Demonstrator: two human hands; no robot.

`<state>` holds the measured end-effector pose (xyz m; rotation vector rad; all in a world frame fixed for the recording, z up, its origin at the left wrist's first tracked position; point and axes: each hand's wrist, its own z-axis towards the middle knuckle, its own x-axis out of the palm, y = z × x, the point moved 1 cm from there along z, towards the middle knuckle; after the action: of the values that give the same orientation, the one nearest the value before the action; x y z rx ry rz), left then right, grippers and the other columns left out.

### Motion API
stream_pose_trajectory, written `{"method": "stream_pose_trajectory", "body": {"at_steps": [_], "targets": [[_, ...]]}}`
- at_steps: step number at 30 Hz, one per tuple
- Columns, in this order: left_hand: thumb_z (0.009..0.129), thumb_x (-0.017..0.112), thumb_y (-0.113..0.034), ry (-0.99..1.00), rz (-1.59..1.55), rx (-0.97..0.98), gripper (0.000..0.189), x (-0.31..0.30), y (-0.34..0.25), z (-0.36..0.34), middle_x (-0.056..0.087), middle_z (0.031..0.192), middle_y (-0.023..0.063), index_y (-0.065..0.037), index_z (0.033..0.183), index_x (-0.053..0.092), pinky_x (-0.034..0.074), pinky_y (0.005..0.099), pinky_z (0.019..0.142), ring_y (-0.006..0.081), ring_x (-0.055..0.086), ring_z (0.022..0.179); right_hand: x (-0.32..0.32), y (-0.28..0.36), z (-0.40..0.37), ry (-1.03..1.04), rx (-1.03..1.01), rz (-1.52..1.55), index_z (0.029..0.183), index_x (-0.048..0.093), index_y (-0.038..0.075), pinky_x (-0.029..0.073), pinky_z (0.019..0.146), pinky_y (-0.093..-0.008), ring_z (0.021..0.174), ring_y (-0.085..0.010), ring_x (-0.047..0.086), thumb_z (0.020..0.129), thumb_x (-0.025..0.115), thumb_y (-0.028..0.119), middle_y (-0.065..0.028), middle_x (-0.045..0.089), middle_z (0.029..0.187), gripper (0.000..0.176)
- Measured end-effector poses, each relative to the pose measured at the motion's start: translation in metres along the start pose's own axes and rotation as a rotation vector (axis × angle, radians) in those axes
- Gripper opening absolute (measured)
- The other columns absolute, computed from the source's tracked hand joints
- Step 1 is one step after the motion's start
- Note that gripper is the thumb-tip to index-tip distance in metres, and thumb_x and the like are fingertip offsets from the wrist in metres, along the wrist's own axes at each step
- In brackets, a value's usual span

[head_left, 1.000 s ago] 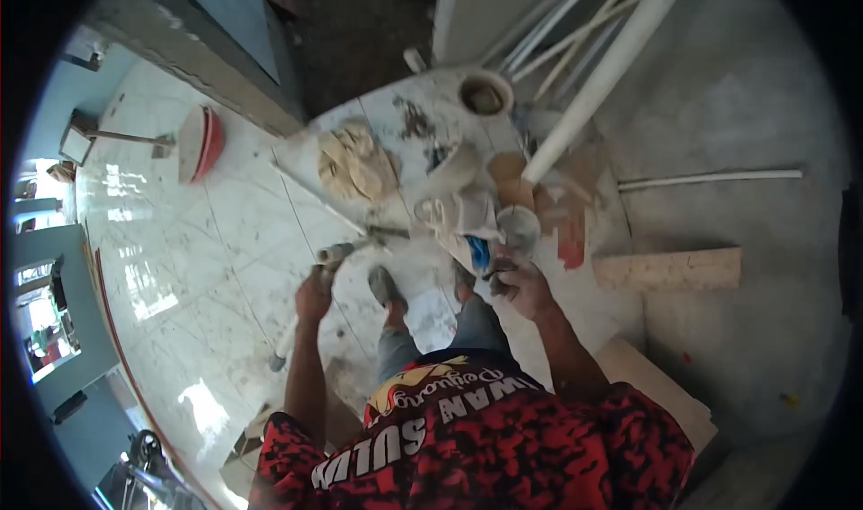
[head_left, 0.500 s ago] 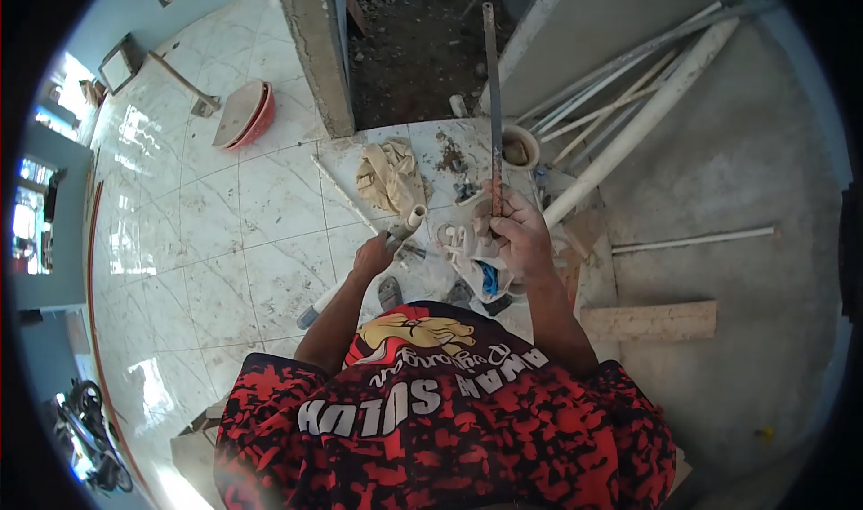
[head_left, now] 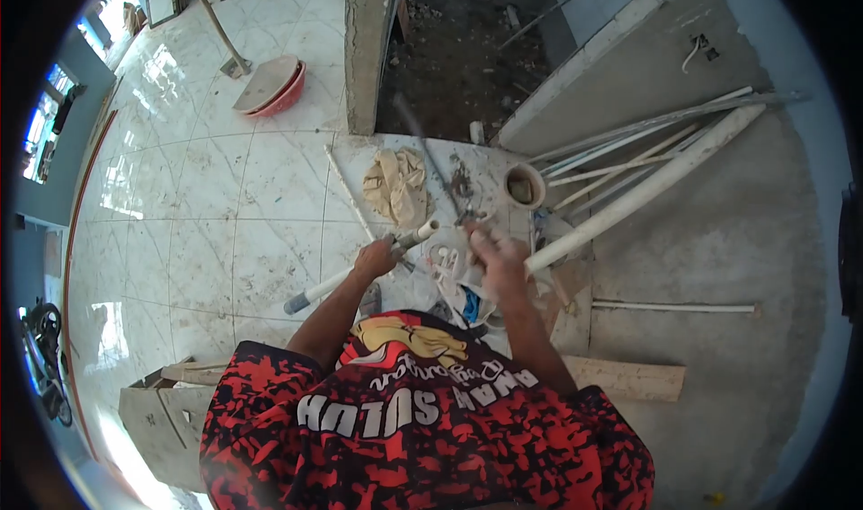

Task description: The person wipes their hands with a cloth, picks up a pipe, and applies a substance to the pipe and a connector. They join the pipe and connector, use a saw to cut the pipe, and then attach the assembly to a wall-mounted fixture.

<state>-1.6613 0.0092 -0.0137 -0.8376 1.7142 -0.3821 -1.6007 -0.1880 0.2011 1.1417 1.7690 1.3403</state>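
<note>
My left hand point(head_left: 376, 258) is wrapped round a white plastic pipe point(head_left: 334, 285), which slants across in front of my body. The pipe's open end points up to the right, and a grey-blue part covers its lower left end. In my right hand point(head_left: 500, 263) is a hacksaw blade point(head_left: 435, 167), a long thin metal strip blurred by motion. It leans up and left from my fist, its tip toward the dark doorway. Below the hands lie a whitish bag point(head_left: 445, 263) and a blue item point(head_left: 471, 305) on the littered floor.
A beige cloth point(head_left: 395, 186) and a thin pipe point(head_left: 346, 182) lie on the tiles ahead. A round pot point(head_left: 524, 186) stands near several leaning pipes point(head_left: 647, 186) at right. Red basins point(head_left: 286, 99) and a long-handled tool point(head_left: 219, 32) are far left; a wooden board point(head_left: 629, 378) lies right.
The blade has swung from upright to a leftward tilt as my right hand moved down and left. My left hand still grips the pipe. The view has shifted slightly.
</note>
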Motion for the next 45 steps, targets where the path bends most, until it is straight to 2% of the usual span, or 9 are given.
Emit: {"method": "stream_pose_trajectory", "body": {"at_steps": [6, 9, 15, 18, 20, 21, 32, 42, 45], "targets": [[0.08, 0.054, -0.035, 0.049, 0.01, 0.013, 0.04, -0.002, -0.004, 0.01, 0.061, 0.089, 0.0229, -0.005, 0.106, 0.05, 0.044, 0.047, 0.077, 0.0378, 0.059, 0.089, 0.008, -0.063, -0.002, 0.145, 0.129, 0.0, 0.096, 0.05, 0.003, 0.043, 0.055, -0.0272, 0.062, -0.0118, 0.056, 0.091, 0.043, 0.017, -0.0061, 0.059, 0.072, 0.017], [0.078, 0.053, -0.035, 0.062, 0.022, -0.026, 0.04, 0.004, 0.006, 0.015, 0.06, 0.098, 0.0219, -0.007, 0.107, 0.051, 0.046, 0.0467, 0.077, 0.0367, 0.057, 0.093, 0.0, -0.113, 0.009, 0.026, -0.165, -0.45, 0.093, 0.047, 0.0, 0.046, 0.062, -0.0403, 0.066, -0.0291, 0.06, 0.09, 0.04, 0.018, -0.0149, 0.059, 0.07, 0.019], [0.083, 0.044, -0.027, -0.069, -0.079, 0.114, 0.03, -0.007, 0.008, 0.003, 0.059, 0.082, 0.0263, 0.001, 0.087, 0.055, 0.043, 0.0489, 0.07, 0.0429, 0.056, 0.082, 0.008, -0.109, 0.003, 0.109, -0.063, -0.598, 0.108, 0.052, 0.001, 0.046, 0.065, -0.0396, 0.072, -0.0347, 0.06, 0.089, 0.041, 0.018, -0.0205, 0.06, 0.078, 0.028], [0.084, 0.042, -0.025, -0.054, -0.066, 0.114, 0.029, -0.006, 0.009, 0.001, 0.059, 0.08, 0.0263, 0.001, 0.086, 0.055, 0.043, 0.0487, 0.069, 0.0431, 0.056, 0.079, 0.013, -0.138, 0.006, 0.186, -0.056, -0.666, 0.12, 0.049, 0.0, 0.046, 0.064, -0.0347, 0.067, -0.0251, 0.059, 0.088, 0.039, 0.016, -0.0158, 0.06, 0.075, 0.037], [0.084, 0.042, -0.025, -0.038, -0.042, 0.099, 0.029, -0.005, 0.01, 0.002, 0.058, 0.077, 0.0263, 0.002, 0.084, 0.054, 0.043, 0.0486, 0.069, 0.0429, 0.056, 0.077, 0.02, -0.156, 0.009, 0.235, -0.18, -0.689, 0.119, 0.049, -0.001, 0.046, 0.068, -0.0358, 0.073, -0.0288, 0.06, 0.087, 0.04, 0.014, -0.0192, 0.061, 0.084, 0.037], [0.084, 0.042, -0.024, -0.052, -0.038, 0.116, 0.029, -0.004, 0.011, 0.003, 0.058, 0.076, 0.0262, 0.002, 0.083, 0.054, 0.044, 0.0486, 0.068, 0.0426, 0.056, 0.076, 0.024, -0.159, 0.009, 0.241, -0.207, -0.642, 0.115, 0.048, -0.004, 0.043, 0.079, -0.0454, 0.09, -0.0427, 0.054, 0.084, 0.039, 0.01, -0.031, 0.056, 0.094, 0.035], [0.085, 0.04, -0.024, -0.096, 0.017, 0.127, 0.029, 0.0, -0.001, 0.008, 0.059, 0.074, 0.0247, 0.002, 0.08, 0.053, 0.045, 0.0486, 0.066, 0.0415, 0.058, 0.073, 0.042, -0.139, 0.018, 0.42, -0.097, -1.196, 0.126, 0.037, -0.003, 0.048, 0.072, -0.0458, 0.082, -0.0406, 0.059, 0.078, 0.042, 0.008, -0.0277, 0.059, 0.087, 0.049], [0.084, 0.04, -0.031, 0.048, 0.191, -0.072, 0.032, 0.01, -0.016, 0.008, 0.063, 0.079, 0.017, -0.01, 0.106, 0.051, 0.048, 0.0496, 0.067, 0.0347, 0.063, 0.073, 0.021, -0.158, 0.038, 0.459, -0.274, -1.491, 0.131, 0.036, 0.006, 0.049, 0.053, -0.0464, 0.061, -0.0337, 0.062, 0.073, 0.046, 0.013, -0.0166, 0.062, 0.065, 0.059], [0.085, 0.041, -0.037, -0.009, 0.114, -0.085, 0.034, 0.004, -0.029, 0.001, 0.063, 0.079, 0.0182, -0.01, 0.101, 0.054, 0.048, 0.0478, 0.065, 0.0356, 0.062, 0.073, 0.024, -0.133, 0.038, 0.497, -0.202, -1.52, 0.123, 0.044, 0.009, 0.049, 0.057, -0.0455, 0.064, -0.0329, 0.063, 0.077, 0.049, 0.019, -0.0168, 0.063, 0.068, 0.047]]}}
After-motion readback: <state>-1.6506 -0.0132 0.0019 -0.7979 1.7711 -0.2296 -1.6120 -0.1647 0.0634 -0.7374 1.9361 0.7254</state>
